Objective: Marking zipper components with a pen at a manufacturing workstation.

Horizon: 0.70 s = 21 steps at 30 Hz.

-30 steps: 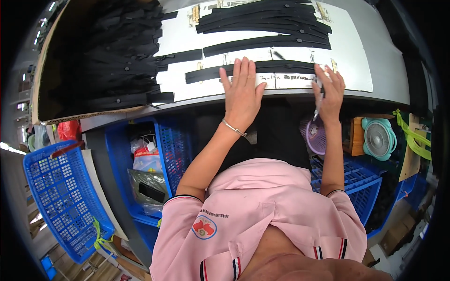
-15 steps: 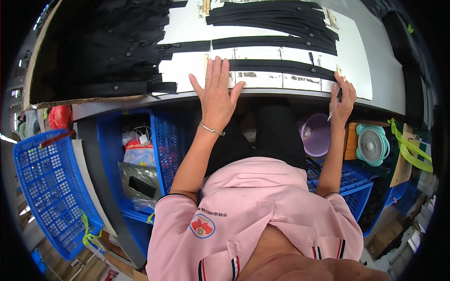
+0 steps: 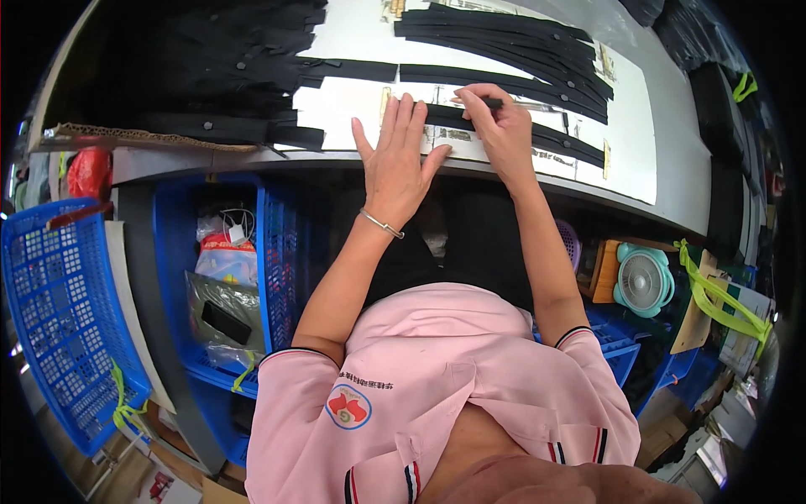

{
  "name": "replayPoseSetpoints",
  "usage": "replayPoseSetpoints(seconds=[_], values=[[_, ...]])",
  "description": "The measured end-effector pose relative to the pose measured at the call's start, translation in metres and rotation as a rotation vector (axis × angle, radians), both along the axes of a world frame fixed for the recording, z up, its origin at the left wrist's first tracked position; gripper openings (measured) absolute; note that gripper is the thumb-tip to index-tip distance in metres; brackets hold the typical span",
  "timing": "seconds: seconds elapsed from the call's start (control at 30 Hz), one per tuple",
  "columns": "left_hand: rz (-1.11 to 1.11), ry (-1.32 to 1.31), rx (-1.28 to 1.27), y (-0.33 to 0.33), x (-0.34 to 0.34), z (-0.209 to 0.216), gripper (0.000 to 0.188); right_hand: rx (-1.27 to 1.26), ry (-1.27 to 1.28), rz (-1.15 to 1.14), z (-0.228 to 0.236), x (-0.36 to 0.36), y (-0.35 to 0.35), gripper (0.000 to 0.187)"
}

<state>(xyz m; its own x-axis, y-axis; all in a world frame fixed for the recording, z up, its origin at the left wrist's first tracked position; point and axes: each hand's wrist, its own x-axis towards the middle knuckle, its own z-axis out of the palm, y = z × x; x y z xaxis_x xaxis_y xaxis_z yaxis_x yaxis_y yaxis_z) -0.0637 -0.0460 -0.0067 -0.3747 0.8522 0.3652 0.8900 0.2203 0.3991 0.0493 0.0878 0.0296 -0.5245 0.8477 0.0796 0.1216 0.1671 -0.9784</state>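
A black fabric strip [image 3: 561,144] runs left to right along the near part of a white marked board [image 3: 631,105]. My left hand [image 3: 396,168] lies flat at the strip's left end, fingers stretched and thumb spread. Above the strip, near its left part, my right hand [image 3: 510,141] grips a slim pen [image 3: 494,103] with a dark front and a pale, shiny barrel. Its tip points left, toward my left fingertips; whether it touches the strip I cannot tell. A second black strip [image 3: 504,81] lies just beyond, with a small round stud on it.
More black strips [image 3: 512,38] are bunched at the far side of the board. A large dark pile of strips [image 3: 193,67] fills a cardboard-edged area at left. Below the table edge are blue crates [image 3: 80,328], a purple basket [image 3: 568,244] and a teal fan [image 3: 645,280].
My right hand has moved left from the strip's right end to near my left hand, still with the pen. My left hand stays at the strip's left end. The view has shifted slightly.
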Motion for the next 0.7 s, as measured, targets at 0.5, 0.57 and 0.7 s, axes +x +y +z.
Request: replayPoseSetpoints(seconds=[0.5,0.57,0.7], values=[[0.006,-0.003,0.042,-0.001,-0.001,-0.001,0.070,0.310,-0.127,0.066,-0.019,-0.015,0.000,0.028],[0.001,-0.001,0.039,-0.001,-0.001,-0.001,0.070,0.329,-0.128,0.056,-0.019,-0.015,-0.001,0.028],[0.015,-0.016,0.020,-0.001,-0.001,-0.002,0.069,0.170,-0.123,0.104,-0.013,-0.010,-0.001,0.024]])
